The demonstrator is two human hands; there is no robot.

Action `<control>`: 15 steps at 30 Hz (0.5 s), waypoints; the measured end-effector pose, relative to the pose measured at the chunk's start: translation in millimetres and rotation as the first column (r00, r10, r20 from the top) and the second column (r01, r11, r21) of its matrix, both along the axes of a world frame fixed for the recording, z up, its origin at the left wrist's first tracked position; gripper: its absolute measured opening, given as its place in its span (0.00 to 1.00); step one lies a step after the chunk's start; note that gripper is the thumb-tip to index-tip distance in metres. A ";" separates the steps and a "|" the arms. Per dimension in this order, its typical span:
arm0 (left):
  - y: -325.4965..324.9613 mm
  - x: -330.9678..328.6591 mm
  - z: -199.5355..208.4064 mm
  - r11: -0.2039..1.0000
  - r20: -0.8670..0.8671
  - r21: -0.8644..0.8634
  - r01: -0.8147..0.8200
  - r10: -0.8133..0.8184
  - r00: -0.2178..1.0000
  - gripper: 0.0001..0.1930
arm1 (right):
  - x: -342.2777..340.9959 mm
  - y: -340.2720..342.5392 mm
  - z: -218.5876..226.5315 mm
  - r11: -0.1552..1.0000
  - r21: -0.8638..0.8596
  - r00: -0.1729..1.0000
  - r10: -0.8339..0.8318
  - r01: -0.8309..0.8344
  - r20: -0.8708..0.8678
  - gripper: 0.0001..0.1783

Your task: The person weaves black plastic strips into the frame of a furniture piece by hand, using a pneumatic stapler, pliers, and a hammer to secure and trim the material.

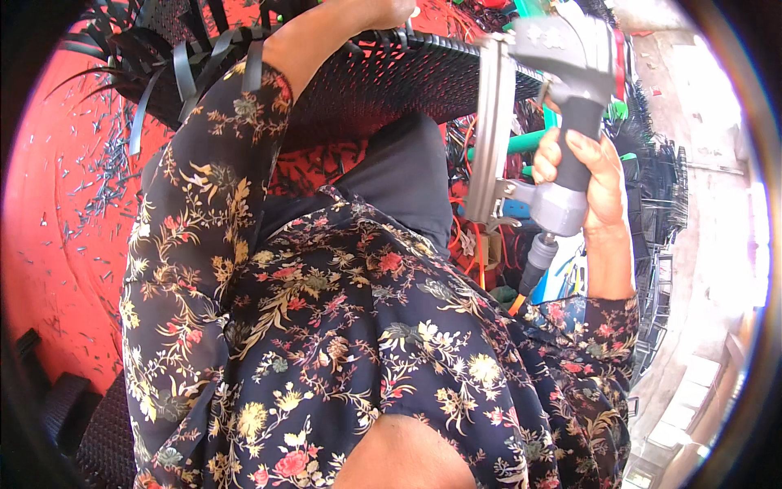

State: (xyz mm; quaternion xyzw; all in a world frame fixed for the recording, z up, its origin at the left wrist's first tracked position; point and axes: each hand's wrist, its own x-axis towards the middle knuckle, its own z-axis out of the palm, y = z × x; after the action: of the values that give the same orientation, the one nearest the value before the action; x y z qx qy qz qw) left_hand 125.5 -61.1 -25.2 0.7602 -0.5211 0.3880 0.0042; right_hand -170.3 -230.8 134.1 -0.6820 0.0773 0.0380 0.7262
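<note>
My right hand (599, 167) is closed round the black-gripped handle of a grey pneumatic staple gun (562, 208). Its long metal magazine stands on the left side of the tool, and an air-hose fitting (539, 254) hangs from the handle's base. The tool's head is slightly blurred. Beside it lies a black woven wicker panel (366, 85), with loose flat strips (186, 69) sticking out at its left end. My left hand (389, 11) is at the panel's far edge, cut off by the top of the picture, so its fingers cannot be made out.
Black strip offcuts (110, 191) lie scattered over the red floor covering (65, 269). Beyond the panel are green tubes (521, 144) and orange hose (481, 265). More black wickerwork (672, 187) stands at the right, and dark woven furniture (102, 432) at the lower left.
</note>
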 end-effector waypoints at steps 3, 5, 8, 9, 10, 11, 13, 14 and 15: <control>20.8 -1.6 8.7 0.998 -0.166 0.035 0.056 -0.049 0.985 0.18 | -17.8 -26.0 -6.1 0.984 0.036 0.984 -0.177 0.177 -0.019 0.13; 32.4 -8.6 14.6 0.967 -0.263 -0.156 0.200 -0.235 0.936 0.16 | -32.7 -53.9 -17.4 0.950 0.009 0.950 -0.312 0.312 -0.026 0.17; 29.4 -23.9 20.9 0.924 -0.779 -0.372 0.085 -0.361 0.512 0.16 | -73.8 -113.1 -44.5 0.854 -0.079 0.854 -0.518 0.514 -0.053 0.07; 27.3 -44.4 49.4 0.987 -0.831 -0.151 0.049 -0.153 0.534 0.20 | -85.7 -133.3 -54.8 0.822 -0.181 0.827 -0.558 0.540 -0.067 0.05; 49.7 -54.2 63.5 0.983 -0.824 -0.182 -0.033 -0.134 0.551 0.20 | -78.4 -150.3 -56.3 0.811 -0.275 0.832 -0.551 0.516 -0.062 0.04; 57.9 -53.1 63.5 0.982 -0.852 -0.166 -0.086 -0.099 0.515 0.19 | -79.8 -177.3 -71.4 0.805 -0.349 0.847 -0.528 0.480 -0.053 0.06; 65.4 -44.8 60.1 0.965 -0.848 -0.261 -0.026 -0.217 0.483 0.15 | -90.7 -206.8 -89.4 0.659 -0.544 0.782 -0.623 0.520 -0.007 0.10; 71.9 -36.8 54.6 0.960 -0.893 -0.268 -0.076 -0.218 0.393 0.15 | -89.7 -211.5 -94.1 0.551 -0.655 0.735 -0.678 0.517 0.011 0.18; 72.7 -37.2 61.8 0.975 -0.916 -0.199 -0.101 -0.148 0.374 0.13 | -94.3 -215.1 -98.3 0.425 -0.754 0.672 -0.740 0.500 0.029 0.27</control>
State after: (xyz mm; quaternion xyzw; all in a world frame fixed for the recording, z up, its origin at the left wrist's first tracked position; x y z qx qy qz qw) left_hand 88.4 11.7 36.6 0.8334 -0.3934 -0.0485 0.3852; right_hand -264.6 -445.9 35.8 -0.8101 0.4470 -0.1632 0.3425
